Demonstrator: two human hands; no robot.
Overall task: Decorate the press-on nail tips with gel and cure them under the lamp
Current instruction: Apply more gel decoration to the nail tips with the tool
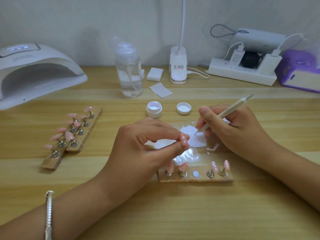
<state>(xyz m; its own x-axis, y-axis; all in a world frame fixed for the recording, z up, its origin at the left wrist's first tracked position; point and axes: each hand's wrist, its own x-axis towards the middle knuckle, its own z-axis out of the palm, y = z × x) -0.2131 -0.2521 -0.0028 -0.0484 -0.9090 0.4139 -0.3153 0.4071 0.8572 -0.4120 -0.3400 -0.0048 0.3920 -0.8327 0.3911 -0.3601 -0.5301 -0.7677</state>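
Observation:
My left hand (pixel 147 144) pinches the stand of a pink nail tip (pixel 183 139) that carries white dots. My right hand (pixel 230 125) grips a white dotting pen (pixel 225 113) like a pencil; its tip touches a patch of white gel (pixel 195 137) on a clear palette sheet. In front of the hands lies a wooden holder (pixel 195 177) with several pink tips on metal stands and one bare magnet spot. An open white gel jar (pixel 154 109) and its lid (pixel 183 108) stand behind the palette. The white curing lamp (pixel 34 70) sits at the far left.
A second wooden holder (pixel 72 135) with several pink tips lies to the left. A clear pump bottle (pixel 129 70), wipe pads (pixel 160 90), a desk lamp base (pixel 178 66), a power strip (pixel 242 71) with chargers and a purple tissue box (pixel 299 71) line the back.

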